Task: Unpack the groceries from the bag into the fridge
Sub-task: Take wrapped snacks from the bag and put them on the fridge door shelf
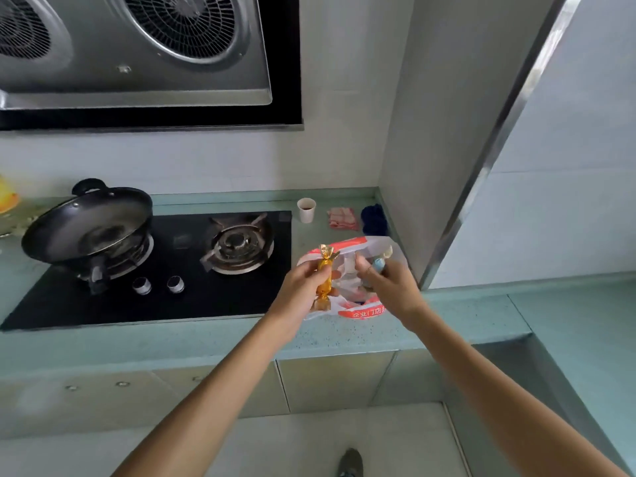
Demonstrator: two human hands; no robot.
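A white plastic bag (pixel 358 249) with red print lies open on the green counter (pixel 344 335), right of the stove. My left hand (pixel 303 287) is closed around a gold-wrapped sausage-shaped packet (pixel 325 273), held upright just above the bag's left side. My right hand (pixel 389 287) grips a pale blue and white wrapped packet (pixel 380 261) over the bag's right side. The bag's inside is mostly hidden behind both hands. No fridge is in view.
A black gas stove (pixel 192 270) with a wok (pixel 89 225) on the left burner fills the counter's left. A paper cup (pixel 306 210), a pink packet (pixel 342 218) and a dark blue cloth (pixel 373 220) sit behind the bag. A wall corner (pixel 481 201) rises at right.
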